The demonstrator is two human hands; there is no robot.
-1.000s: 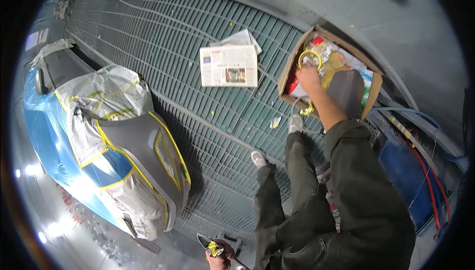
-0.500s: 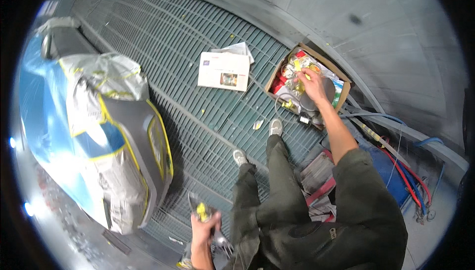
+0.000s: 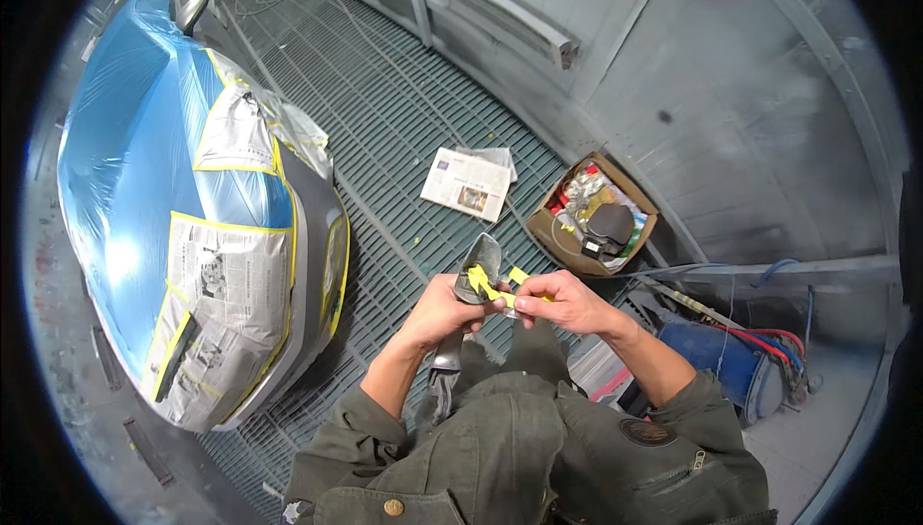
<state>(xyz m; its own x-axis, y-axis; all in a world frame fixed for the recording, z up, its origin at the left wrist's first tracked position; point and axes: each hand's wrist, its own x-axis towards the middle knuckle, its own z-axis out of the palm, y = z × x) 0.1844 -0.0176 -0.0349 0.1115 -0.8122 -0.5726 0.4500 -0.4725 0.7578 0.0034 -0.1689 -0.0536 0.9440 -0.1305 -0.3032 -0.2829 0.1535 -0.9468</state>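
Note:
In front of my body both hands are close together. My left hand [image 3: 437, 312] is closed round a grey, curved, shell-like part [image 3: 486, 251]; its exact kind is unclear. Another silver-grey piece [image 3: 448, 352] shows below that hand; whether the two are joined is hidden. Crumpled yellow masking tape [image 3: 481, 283] lies across the part and stretches towards my right hand [image 3: 569, 305], which pinches it between thumb and fingers. To the left stands a car body [image 3: 322, 208] masked with blue plastic film [image 3: 144, 179], newspaper [image 3: 229, 261] and yellow tape edges.
An open cardboard box [image 3: 639, 244] of crumpled waste stands by the grey wall [image 3: 750, 92]. Newspaper sheets [image 3: 466, 184] lie on the metal grating [image 3: 385, 102]. At right are a blue drum [image 3: 711, 357] and red hoses [image 3: 769, 336].
My right hand has come back from over the cardboard box to meet my left hand. The left hand has risen from low at my side with the grey part. The view has shifted.

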